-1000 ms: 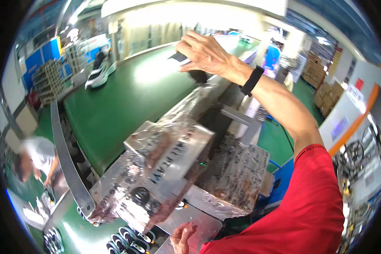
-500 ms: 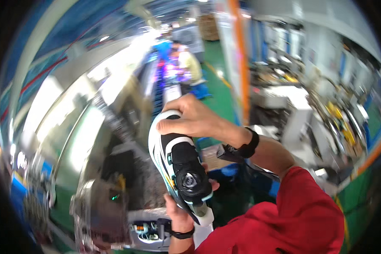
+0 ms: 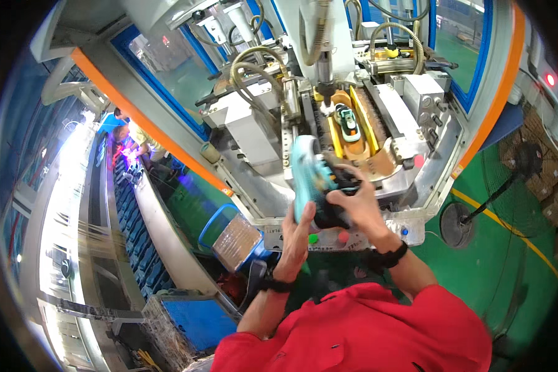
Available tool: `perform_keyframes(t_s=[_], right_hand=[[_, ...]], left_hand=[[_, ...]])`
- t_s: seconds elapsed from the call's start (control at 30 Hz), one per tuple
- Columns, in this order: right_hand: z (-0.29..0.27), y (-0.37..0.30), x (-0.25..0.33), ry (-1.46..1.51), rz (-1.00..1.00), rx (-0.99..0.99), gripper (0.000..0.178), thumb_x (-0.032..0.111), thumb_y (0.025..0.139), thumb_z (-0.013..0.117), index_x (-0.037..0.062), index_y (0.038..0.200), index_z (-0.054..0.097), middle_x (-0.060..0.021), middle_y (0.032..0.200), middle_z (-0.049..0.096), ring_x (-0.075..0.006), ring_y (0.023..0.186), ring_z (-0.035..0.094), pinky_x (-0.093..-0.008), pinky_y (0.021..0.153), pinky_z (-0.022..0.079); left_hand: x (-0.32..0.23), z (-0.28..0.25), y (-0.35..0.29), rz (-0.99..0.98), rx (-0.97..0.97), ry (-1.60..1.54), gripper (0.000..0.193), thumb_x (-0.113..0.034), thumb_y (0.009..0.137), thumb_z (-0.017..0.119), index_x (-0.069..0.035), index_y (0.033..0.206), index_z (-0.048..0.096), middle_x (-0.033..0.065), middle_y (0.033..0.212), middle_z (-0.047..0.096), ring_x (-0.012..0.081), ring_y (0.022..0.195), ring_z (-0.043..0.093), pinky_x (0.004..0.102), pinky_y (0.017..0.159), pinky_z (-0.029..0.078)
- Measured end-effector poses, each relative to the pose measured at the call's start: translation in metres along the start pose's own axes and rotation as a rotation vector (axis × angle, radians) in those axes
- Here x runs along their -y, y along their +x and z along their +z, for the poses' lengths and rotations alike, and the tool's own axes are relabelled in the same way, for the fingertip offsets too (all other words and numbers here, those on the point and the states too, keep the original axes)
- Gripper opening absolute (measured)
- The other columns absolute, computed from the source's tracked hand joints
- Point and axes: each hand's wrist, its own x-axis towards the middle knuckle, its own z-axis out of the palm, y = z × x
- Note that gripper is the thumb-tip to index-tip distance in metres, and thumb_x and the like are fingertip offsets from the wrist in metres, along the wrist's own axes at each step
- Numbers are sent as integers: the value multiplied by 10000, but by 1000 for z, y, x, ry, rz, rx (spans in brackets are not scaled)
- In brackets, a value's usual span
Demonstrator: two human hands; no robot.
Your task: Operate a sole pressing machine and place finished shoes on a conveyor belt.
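Note:
A black and mint-green sports shoe (image 3: 312, 173) is held up in front of the press machine, slightly smeared by motion. My left hand (image 3: 296, 239) grips its pale mint side low down, thumb along the surface. My right hand (image 3: 361, 208) is closed around the dark part on the right side, near the shoe's opening. Beyond them, a second shoe (image 3: 348, 122) in similar colours sits in the machine's tan mould (image 3: 356, 149), between yellow-edged side pads. A vertical metal press rod (image 3: 324, 74) stands just left of that shoe.
Red and green buttons (image 3: 313, 238) line the machine's front ledge. An orange-edged frame (image 3: 149, 121) surrounds the machine. A conveyor (image 3: 130, 229) runs along the left, with people at its far end. A blue stool (image 3: 235, 242) stands between them, and a floor fan (image 3: 459, 223) to the right.
My view has turned from the conveyor side to the machine. The shoe stays in both hands but has been turned, and my right hand has shifted from its toe toward its opening.

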Motion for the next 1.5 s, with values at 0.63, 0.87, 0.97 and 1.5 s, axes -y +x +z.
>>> perform_keyframes(t_s=[0.63,0.87,0.97,1.5], right_hand=[[-192,115,10,-498,-89,-593,542,0,660,626,-34,1197,566,-79,1017,628,-141,832,585,-267,784,491],[-143,308,-4,-857,220,-144,539,222,606,737,-38,1065,625,-171,946,669,-247,851,636,-329,766,500],[-71,356,-38,-1164,324,26,501,271,610,749,-42,990,657,-226,951,682,-313,895,666,-373,788,521],[61,194,-103,-999,-32,304,316,103,868,520,-11,1159,564,-245,1079,622,-387,946,622,-452,796,502]], left_hand=[[119,94,408,-21,-114,815,745,-163,755,628,119,1380,339,336,1316,487,405,1253,479,401,1054,382],[24,25,257,-474,156,-229,205,-95,830,704,6,1000,652,82,921,689,197,777,668,355,682,557],[-21,-23,173,-494,121,-189,335,-65,857,665,19,1167,571,74,1012,663,191,874,662,345,768,550],[6,-137,-109,-54,-986,-409,290,-10,844,664,44,1119,588,88,958,660,182,798,665,305,698,553]])
